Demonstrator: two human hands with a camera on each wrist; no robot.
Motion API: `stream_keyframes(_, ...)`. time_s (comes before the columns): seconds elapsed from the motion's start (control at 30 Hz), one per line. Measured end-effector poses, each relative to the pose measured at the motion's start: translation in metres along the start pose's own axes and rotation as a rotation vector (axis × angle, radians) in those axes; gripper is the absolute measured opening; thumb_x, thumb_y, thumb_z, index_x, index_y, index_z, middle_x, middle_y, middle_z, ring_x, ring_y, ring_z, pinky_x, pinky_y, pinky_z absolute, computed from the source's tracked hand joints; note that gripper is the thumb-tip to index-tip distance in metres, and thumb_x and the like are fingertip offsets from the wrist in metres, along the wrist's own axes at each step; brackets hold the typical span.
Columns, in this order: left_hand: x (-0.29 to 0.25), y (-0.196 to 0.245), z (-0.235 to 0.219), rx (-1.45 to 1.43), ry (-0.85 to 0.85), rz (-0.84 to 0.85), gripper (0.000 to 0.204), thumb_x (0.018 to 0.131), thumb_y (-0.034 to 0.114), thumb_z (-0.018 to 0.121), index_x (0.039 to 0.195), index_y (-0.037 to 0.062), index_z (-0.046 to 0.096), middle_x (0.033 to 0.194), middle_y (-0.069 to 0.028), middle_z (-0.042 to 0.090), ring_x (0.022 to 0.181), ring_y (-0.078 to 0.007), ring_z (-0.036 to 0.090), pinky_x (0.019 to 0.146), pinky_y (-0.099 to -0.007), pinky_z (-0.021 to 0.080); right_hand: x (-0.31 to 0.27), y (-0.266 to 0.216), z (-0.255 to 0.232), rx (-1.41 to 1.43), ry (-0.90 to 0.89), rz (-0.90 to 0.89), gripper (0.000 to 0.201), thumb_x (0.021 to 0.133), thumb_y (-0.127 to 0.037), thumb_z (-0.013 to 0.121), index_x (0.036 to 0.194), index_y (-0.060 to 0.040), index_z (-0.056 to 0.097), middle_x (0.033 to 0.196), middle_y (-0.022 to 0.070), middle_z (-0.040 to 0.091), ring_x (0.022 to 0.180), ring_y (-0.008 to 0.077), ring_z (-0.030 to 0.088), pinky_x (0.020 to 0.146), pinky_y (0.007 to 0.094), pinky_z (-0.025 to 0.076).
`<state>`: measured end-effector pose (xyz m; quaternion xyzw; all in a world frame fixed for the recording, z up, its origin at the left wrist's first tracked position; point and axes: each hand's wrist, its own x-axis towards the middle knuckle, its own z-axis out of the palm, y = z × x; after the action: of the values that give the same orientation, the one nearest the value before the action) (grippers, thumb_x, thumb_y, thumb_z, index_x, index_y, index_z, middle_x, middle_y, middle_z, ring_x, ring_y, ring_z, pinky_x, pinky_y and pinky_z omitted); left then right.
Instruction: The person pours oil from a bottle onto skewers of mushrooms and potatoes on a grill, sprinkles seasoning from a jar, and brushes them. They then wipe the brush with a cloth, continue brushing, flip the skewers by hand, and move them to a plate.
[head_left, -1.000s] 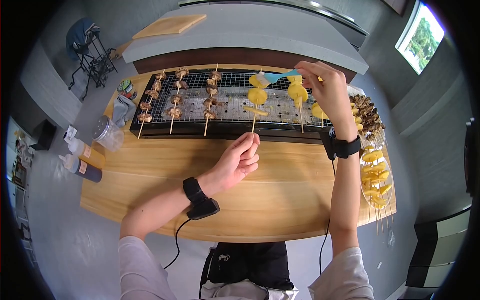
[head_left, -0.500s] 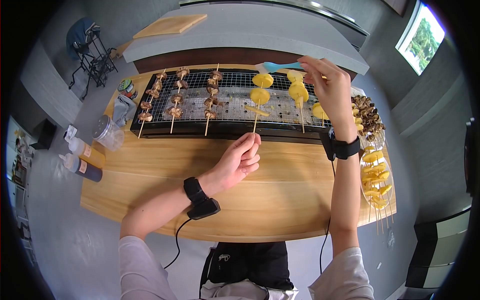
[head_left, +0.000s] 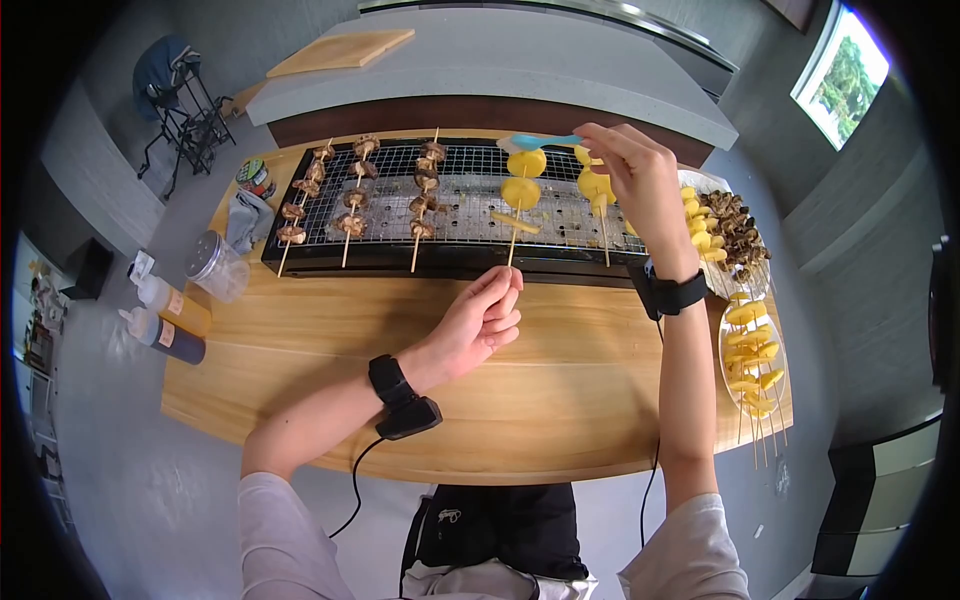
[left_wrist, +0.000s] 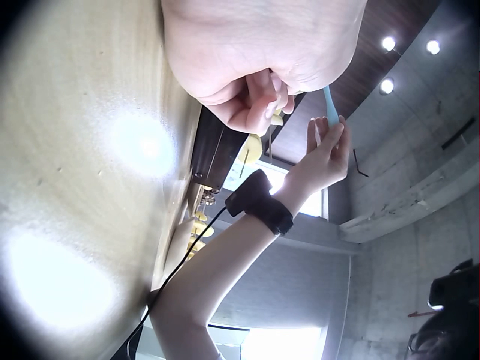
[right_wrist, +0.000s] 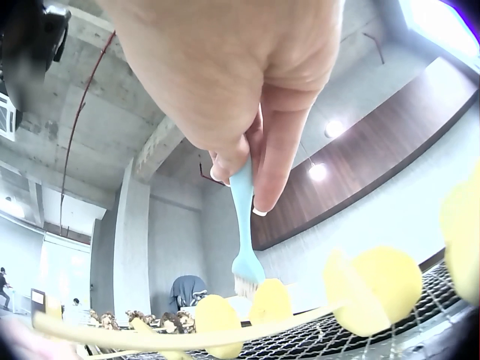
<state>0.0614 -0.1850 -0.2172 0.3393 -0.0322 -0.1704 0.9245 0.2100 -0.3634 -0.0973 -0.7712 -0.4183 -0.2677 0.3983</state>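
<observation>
My left hand (head_left: pixel 474 324) pinches the lower end of a skewer of yellow slices (head_left: pixel 520 193) lying on the wire grill (head_left: pixel 465 190). With its fingertips my right hand (head_left: pixel 645 185) holds the light-blue brush (head_left: pixel 550 142) over the far end of that skewer. In the right wrist view the bristles (right_wrist: pixel 246 286) are at the top edge of a yellow slice (right_wrist: pixel 271 303); whether they touch cannot be told. The left wrist view shows my left hand (left_wrist: pixel 262 45) with curled fingers, its skewer hidden, and the blue handle (left_wrist: pixel 331 107) in my right hand (left_wrist: pixel 324 161) beyond.
Three mushroom skewers (head_left: pixel 352 199) lie on the grill's left part, another yellow skewer (head_left: pixel 597 188) on its right. Plates of mushroom skewers (head_left: pixel 735 230) and yellow skewers (head_left: pixel 752 350) stand at the right. A jar (head_left: pixel 216 266), two bottles (head_left: pixel 178 305) and a cloth (head_left: pixel 247 220) are at the left.
My right hand moved up and right with the brush, lifting it off the slices, then came back left and slightly down. My left hand keeps its pinch, and the skewer shifted slightly right.
</observation>
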Motion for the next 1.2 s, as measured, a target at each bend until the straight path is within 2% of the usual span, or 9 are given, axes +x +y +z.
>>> stream_keyframes(0.3, 0.0, 0.0, 0.001, 0.007, 0.013, -0.002, 0.023, 0.106, 0.028, 0.038, 0.099, 0.0118, 0.052, 0.059, 0.0069, 0.023, 0.048, -0.0035, 0.021, 0.044, -0.0193, 0.02, 0.0, 0.003, -0.001, -0.002, -0.016, 0.008, 0.026, 0.087, 0.007, 0.058, 0.109, -0.0028, 0.066, 0.09, 0.0116, 0.067, 0.079, 0.0218, 0.069, 0.068, 0.0307, 0.058)
stream_keyframes(0.37, 0.0, 0.0, 0.0, 0.008, 0.007, -0.001, 0.022, 0.106, 0.028, 0.039, 0.1, 0.012, 0.052, 0.059, 0.007, 0.023, 0.048, -0.0035, 0.021, 0.044, -0.0193, 0.02, 0.001, 0.004, -0.008, 0.029, -0.062, 0.101, 0.027, 0.09, 0.009, 0.052, 0.109, -0.0016, 0.068, 0.095, 0.0087, 0.067, 0.087, 0.0173, 0.069, 0.075, 0.0281, 0.061)
stream_keyframes(0.4, 0.0, -0.001, -0.001, 0.003, 0.004, -0.001, 0.022, 0.106, 0.028, 0.039, 0.1, 0.0121, 0.053, 0.059, 0.007, 0.023, 0.048, -0.0035, 0.021, 0.044, -0.0193, 0.02, 0.001, 0.005, -0.01, 0.028, -0.062, 0.102, 0.027, 0.09, 0.009, 0.052, 0.109, -0.0016, 0.068, 0.095, 0.0087, 0.067, 0.087, 0.0173, 0.069, 0.075, 0.0281, 0.061)
stream_keyframes(0.6, 0.001, -0.001, -0.001, 0.001, -0.011, 0.001, 0.021, 0.106, 0.028, 0.039, 0.101, 0.0123, 0.053, 0.06, 0.0069, 0.024, 0.048, -0.0035, 0.022, 0.044, -0.0193, 0.02, 0.002, 0.008, -0.017, 0.044, -0.066, 0.121, 0.021, 0.091, 0.004, 0.056, 0.108, -0.0011, 0.068, 0.091, 0.008, 0.067, 0.08, 0.0145, 0.067, 0.071, 0.0269, 0.06)
stream_keyframes(0.67, 0.001, -0.001, -0.002, 0.003, -0.013, 0.0, 0.021, 0.106, 0.027, 0.038, 0.101, 0.0124, 0.053, 0.06, 0.0069, 0.024, 0.048, -0.0035, 0.022, 0.044, -0.0193, 0.02, 0.002, 0.008, -0.015, 0.074, -0.024, 0.095, 0.016, 0.091, -0.002, 0.06, 0.105, -0.0011, 0.068, 0.088, 0.0106, 0.068, 0.075, 0.02, 0.069, 0.069, 0.0287, 0.059)
stream_keyframes(0.9, 0.001, 0.0, 0.0, 0.0, -0.012, -0.012, 0.021, 0.105, 0.028, 0.039, 0.099, 0.013, 0.052, 0.06, 0.007, 0.023, 0.048, -0.0038, 0.021, 0.044, -0.02, 0.021, 0.001, 0.009, -0.008, 0.066, -0.006, 0.122, 0.016, 0.092, -0.004, 0.06, 0.104, -0.0008, 0.068, 0.084, 0.0111, 0.068, 0.073, 0.019, 0.069, 0.067, 0.0284, 0.059)
stream_keyframes(1.0, 0.0, 0.0, -0.001, -0.007, -0.006, -0.013, 0.02, 0.105, 0.028, 0.04, 0.099, 0.0129, 0.052, 0.06, 0.007, 0.023, 0.048, -0.0039, 0.021, 0.044, -0.0199, 0.02, 0.001, 0.009, -0.01, -0.053, -0.052, 0.172, 0.016, 0.091, -0.005, 0.061, 0.104, -0.0001, 0.068, 0.082, 0.0115, 0.067, 0.07, 0.0177, 0.068, 0.065, 0.0281, 0.058)
stream_keyframes(1.07, 0.001, 0.0, -0.001, -0.016, -0.014, -0.007, 0.018, 0.105, 0.026, 0.04, 0.1, 0.0127, 0.051, 0.06, 0.0067, 0.023, 0.048, -0.0036, 0.021, 0.043, -0.0194, 0.02, 0.001, 0.009, -0.013, 0.055, -0.04, 0.209, 0.016, 0.091, -0.004, 0.061, 0.104, 0.0006, 0.069, 0.079, 0.0117, 0.066, 0.067, 0.0169, 0.067, 0.064, 0.0278, 0.057)
stream_keyframes(1.2, 0.001, -0.001, 0.0, -0.033, 0.005, -0.011, 0.019, 0.105, 0.025, 0.039, 0.099, 0.012, 0.051, 0.06, 0.0067, 0.023, 0.047, -0.0038, 0.021, 0.043, -0.0195, 0.02, 0.001, 0.015, -0.017, 0.069, -0.04, 0.2, 0.016, 0.091, -0.002, 0.06, 0.103, 0.001, 0.069, 0.079, 0.0115, 0.066, 0.065, 0.0167, 0.067, 0.064, 0.0276, 0.057)
